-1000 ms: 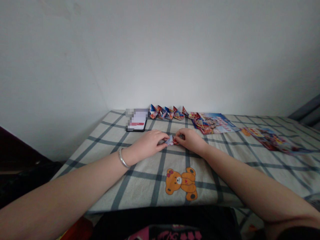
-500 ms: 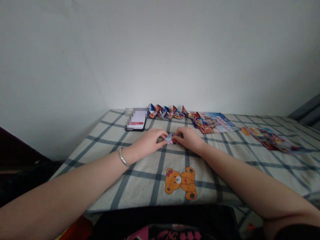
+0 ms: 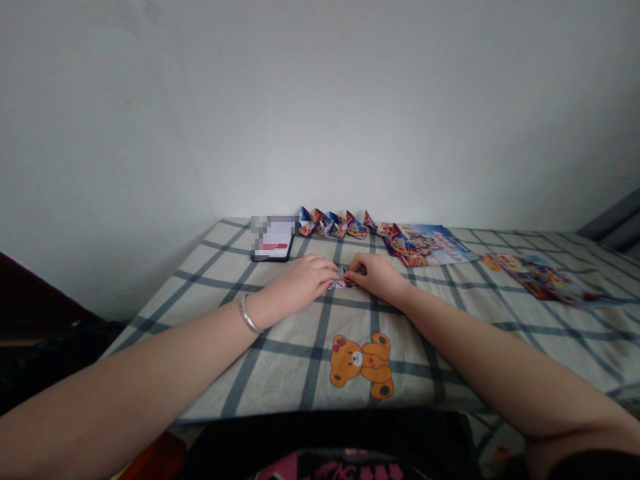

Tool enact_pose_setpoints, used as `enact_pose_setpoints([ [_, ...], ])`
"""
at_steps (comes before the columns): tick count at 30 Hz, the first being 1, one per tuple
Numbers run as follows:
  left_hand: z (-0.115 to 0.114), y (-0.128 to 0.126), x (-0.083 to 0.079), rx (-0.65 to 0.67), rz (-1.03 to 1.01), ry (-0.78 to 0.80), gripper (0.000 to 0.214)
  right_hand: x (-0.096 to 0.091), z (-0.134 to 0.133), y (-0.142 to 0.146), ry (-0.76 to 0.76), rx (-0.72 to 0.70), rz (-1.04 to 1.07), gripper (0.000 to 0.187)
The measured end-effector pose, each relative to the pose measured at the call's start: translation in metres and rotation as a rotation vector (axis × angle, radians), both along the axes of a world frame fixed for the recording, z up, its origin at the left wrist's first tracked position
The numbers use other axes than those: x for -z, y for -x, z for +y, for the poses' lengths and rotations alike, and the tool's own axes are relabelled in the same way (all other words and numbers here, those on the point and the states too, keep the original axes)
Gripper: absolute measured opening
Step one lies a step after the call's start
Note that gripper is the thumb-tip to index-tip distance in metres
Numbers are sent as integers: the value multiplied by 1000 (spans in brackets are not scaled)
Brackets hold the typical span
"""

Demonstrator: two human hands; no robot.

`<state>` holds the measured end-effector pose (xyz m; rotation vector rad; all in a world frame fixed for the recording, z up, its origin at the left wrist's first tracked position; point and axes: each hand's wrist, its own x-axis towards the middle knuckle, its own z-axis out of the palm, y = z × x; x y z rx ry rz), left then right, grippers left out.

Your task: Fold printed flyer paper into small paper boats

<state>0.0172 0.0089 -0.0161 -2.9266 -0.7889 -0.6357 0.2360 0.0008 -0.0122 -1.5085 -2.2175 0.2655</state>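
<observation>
My left hand [image 3: 299, 283] and my right hand [image 3: 379, 276] meet over a checked cloth [image 3: 280, 360], fingertips pinched on a small folded piece of printed paper [image 3: 341, 279] that lies on the cloth. Most of the paper is hidden under the fingers. A silver bangle [image 3: 247, 315] circles my left wrist. A row of several folded paper shapes [image 3: 336, 225] in the same red and blue print stands along the far edge by the wall.
A phone [image 3: 273, 240] with a lit screen lies at the back left. Printed sheets [image 3: 431, 245] lie at the back right, and another sheet [image 3: 545, 280] further right. An orange bear print [image 3: 363, 365] marks the cloth near me. The white wall [image 3: 320, 107] is close behind.
My fingers have closed tighter over the folded paper, pressing it lower onto the cloth; less of it shows. Both arms stay where they were.
</observation>
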Motion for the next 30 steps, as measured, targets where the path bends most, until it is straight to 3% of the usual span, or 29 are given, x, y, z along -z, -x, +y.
enact_pose_setpoints([
  [7, -1, 1, 4, -46, 57, -50, 25, 2, -3, 1, -41, 38, -4, 9],
  [10, 0, 2, 4, -35, 78, -60, 24, -1, -8, -4, -124, -118, -10, 5],
  [13, 0, 2, 2, -25, 81, -53, 23, -6, -14, -9, -219, -381, -83, 9],
  [15, -1, 1, 0, -26, 81, -44, 22, -8, -17, -12, -236, -442, -121, 11],
  [24, 2, 2, -2, 28, 117, -110, 18, -12, -17, -9, -270, -479, -255, 21],
  [30, 4, 10, -3, 162, 145, -126, 26, -14, -19, -8, -245, -479, -323, 24],
])
